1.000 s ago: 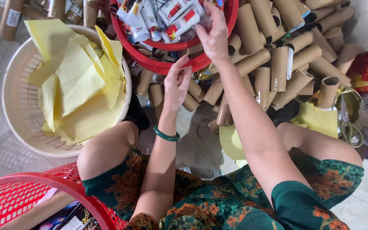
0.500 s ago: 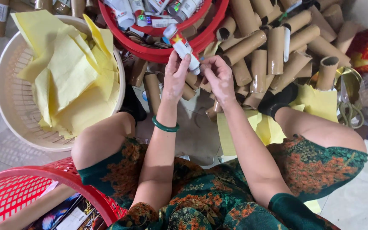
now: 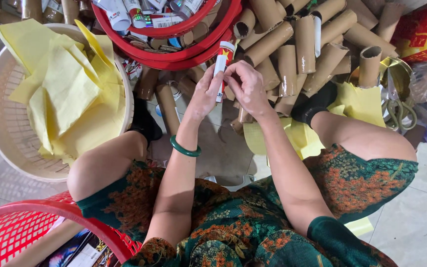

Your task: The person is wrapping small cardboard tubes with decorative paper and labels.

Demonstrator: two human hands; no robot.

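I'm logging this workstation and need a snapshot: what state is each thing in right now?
Left hand: closed on the wrapped tube.
Right hand: fingers on the same tube.
Wrapped tube: red and white, held upright between both hands.
Cardboard tubes: bare, piled loosely.
Red basin: holding wrapped tubes.
White basket: part filled with loose yellow sheets.
Red basket: only partly in view.
Green bangle: on the left wrist.
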